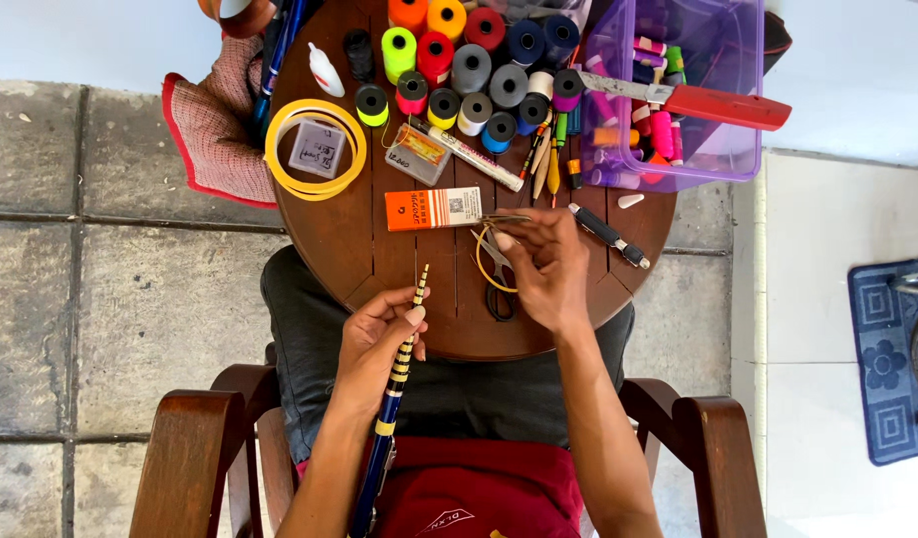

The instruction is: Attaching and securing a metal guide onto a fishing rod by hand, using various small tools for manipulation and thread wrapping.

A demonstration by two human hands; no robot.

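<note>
My left hand [377, 342] grips a long rod [397, 377] wrapped in black and yellow bands, its thin tip pointing up over the round wooden table [349, 239]. My right hand [545, 267] rests on the table over a pair of black-handled scissors [499, 284] and a loop of yellow thread [482, 261], fingers pinched at the scissors' top. An orange box [432, 208] lies just beyond both hands.
Several coloured thread spools [459, 60] fill the table's far side. A purple plastic bin [673, 95] with a red-handled knife [698, 100] across it sits at the right. A yellow ring [315, 149], glue bottle [325, 70], pens [606, 233] and a red cloth [215, 125] are nearby. Wooden chair arms [190, 458] flank me.
</note>
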